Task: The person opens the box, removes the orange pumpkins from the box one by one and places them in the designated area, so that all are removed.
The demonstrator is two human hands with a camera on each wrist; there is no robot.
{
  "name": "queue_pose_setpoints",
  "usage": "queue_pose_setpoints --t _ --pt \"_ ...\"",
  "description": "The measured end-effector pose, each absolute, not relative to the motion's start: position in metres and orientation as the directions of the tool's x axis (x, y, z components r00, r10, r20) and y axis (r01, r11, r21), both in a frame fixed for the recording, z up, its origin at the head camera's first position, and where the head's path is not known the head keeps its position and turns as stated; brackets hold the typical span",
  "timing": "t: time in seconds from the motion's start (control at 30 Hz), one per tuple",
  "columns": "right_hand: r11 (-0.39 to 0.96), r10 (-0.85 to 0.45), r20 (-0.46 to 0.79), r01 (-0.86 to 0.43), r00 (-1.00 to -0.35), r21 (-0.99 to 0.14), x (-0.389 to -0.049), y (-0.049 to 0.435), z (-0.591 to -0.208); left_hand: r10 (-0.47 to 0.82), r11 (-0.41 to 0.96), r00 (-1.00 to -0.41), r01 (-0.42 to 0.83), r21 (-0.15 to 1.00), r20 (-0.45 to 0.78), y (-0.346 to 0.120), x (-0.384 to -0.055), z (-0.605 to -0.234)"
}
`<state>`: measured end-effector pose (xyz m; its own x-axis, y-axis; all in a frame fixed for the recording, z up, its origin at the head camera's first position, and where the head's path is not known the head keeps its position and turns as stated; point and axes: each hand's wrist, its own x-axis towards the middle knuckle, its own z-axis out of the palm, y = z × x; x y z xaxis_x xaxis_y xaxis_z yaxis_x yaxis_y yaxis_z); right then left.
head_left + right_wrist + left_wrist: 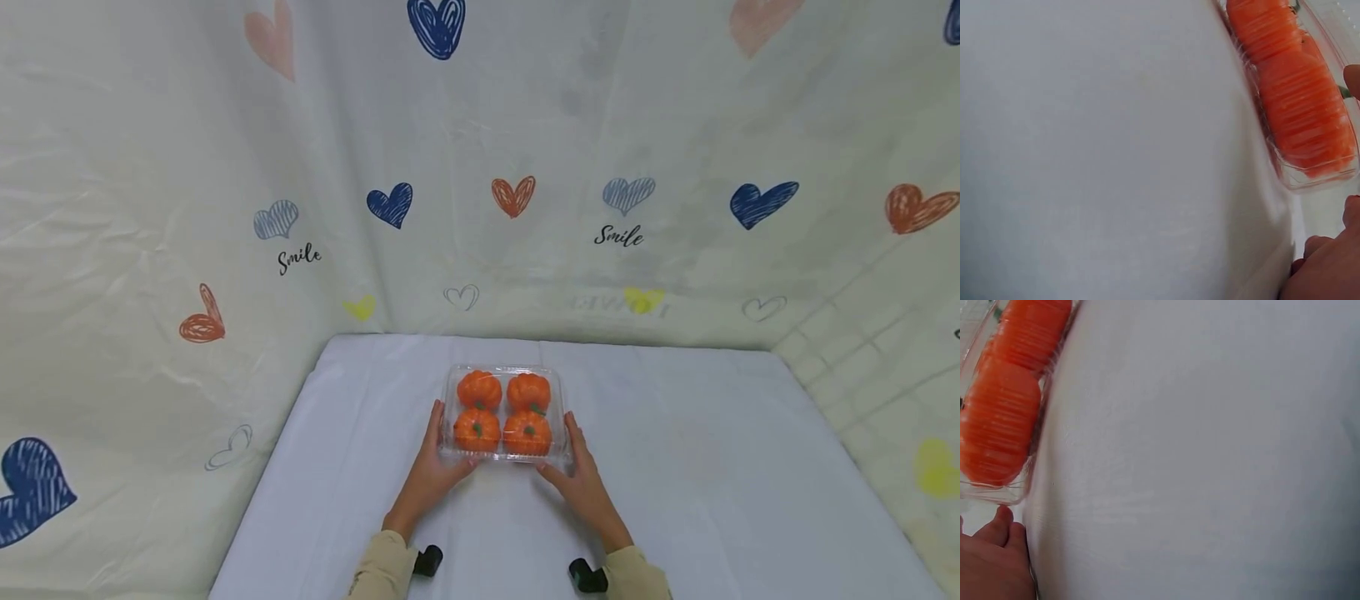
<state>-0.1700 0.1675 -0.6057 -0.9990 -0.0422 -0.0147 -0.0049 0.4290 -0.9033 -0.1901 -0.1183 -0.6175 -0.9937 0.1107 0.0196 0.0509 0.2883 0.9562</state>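
A clear plastic clamshell box point(502, 457) sits on the white-covered table, with several small orange pumpkins point(527, 434) inside it in two rows. Green stems show on them through the lid. At the box's left side is my left hand point(429, 473), its fingers straight along the side and the thumb by the front corner. My right hand point(588, 492) mirrors it on the right side. Up close in the left wrist view, fingertips point(1002, 515) lie near a box corner. The right wrist view shows ribbed plastic over the pumpkins point(1304, 106), and part of the hand beside the box.
A white cloth covers the table point(712, 467). Behind it and at both sides hangs a pale curtain point(495, 250) printed with hearts and the word Smile. Black devices point(429, 561) are worn at both wrists, by the beige sleeves point(382, 567).
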Motion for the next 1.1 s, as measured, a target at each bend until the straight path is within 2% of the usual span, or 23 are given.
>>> queue_pose_setpoints --t 0.4,0.57,0.97,1.1 --pt "0.422 -0.059 0.010 -0.034 -0.998 -0.906 -0.169 0.167 -0.609 0.128 0.347 -0.991 0.079 0.935 0.036 -0.121 -0.183 -0.615" --pt "0.412 -0.073 -0.001 -0.029 -0.997 -0.911 -0.171 0.169 -0.607 0.132 0.362 -0.986 0.147 0.921 0.106 -0.120 -0.180 -0.619" --pt "0.399 -0.047 -0.044 0.022 -0.998 -0.917 -0.174 0.169 -0.608 -0.009 0.431 -0.976 0.192 0.882 0.218 -0.106 -0.170 -0.622" --pt "0.392 -0.021 -0.030 0.019 -0.999 -0.920 -0.173 0.166 -0.610 -0.053 0.469 -0.950 0.247 0.848 0.307 -0.102 -0.167 -0.624"
